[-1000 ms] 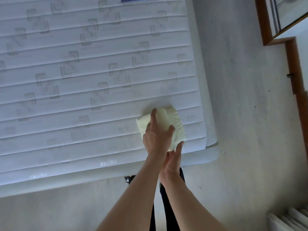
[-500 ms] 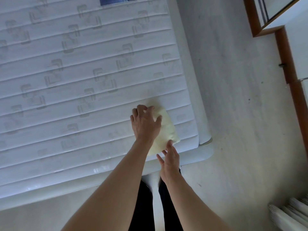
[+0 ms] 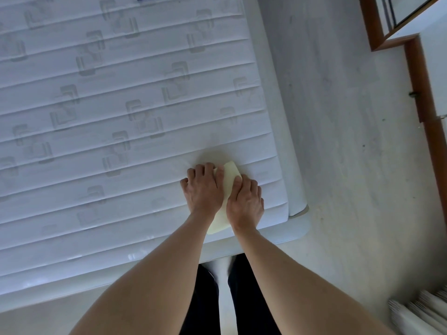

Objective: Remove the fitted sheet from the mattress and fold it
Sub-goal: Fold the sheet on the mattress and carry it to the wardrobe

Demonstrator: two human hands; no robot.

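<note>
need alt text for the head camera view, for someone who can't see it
Seen from above, a person's left hand and right hand press down side by side on a small, pale yellow folded sheet lying near the corner of a bare white quilted mattress. Pale floor lies to the right, with wooden trim at the edge.

Folded sheet (image 3: pixel 229 182) mostly under hands.

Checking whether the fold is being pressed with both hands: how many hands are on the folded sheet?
2. The left hand rests on the left part of the folded sheet; the right hand rests on its right part, near the mattress corner.
</note>
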